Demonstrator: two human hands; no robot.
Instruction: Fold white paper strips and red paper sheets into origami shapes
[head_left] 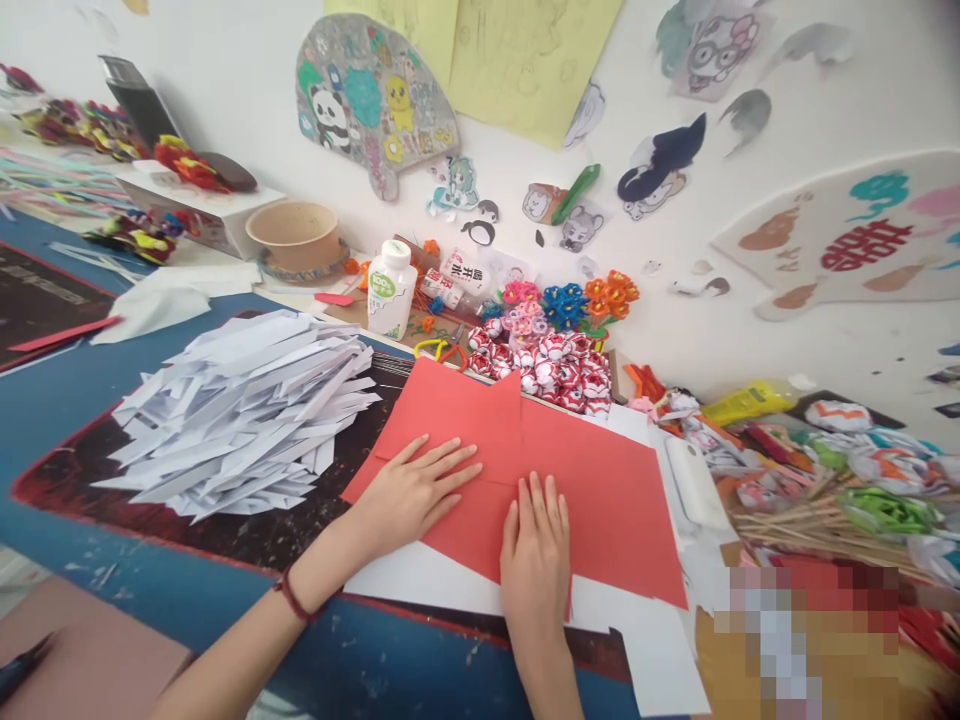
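Red paper sheets point(607, 480) lie overlapping in front of me, with white paper point(442, 578) showing beneath their lower edge. My left hand point(420, 490) rests flat on the left red sheet, fingers spread and pointing right. Just right of the middle, my right hand point(537, 545) lies palm down on the red paper with its fingers stretched forward, close to where the sheets overlap. Neither hand grips anything. Left of my left hand, a big heap of folded white paper strips point(247, 410) covers part of a dark mat point(315, 525).
Behind the paper stand a white bottle point(391, 290), yellow-handled scissors point(439, 350), red-and-white paper flowers point(559, 365) and a tan bowl point(294, 238). On the right are wooden sticks point(810, 535) and a yellow bottle point(750, 400). The decorated wall point(517, 180) closes off the back.
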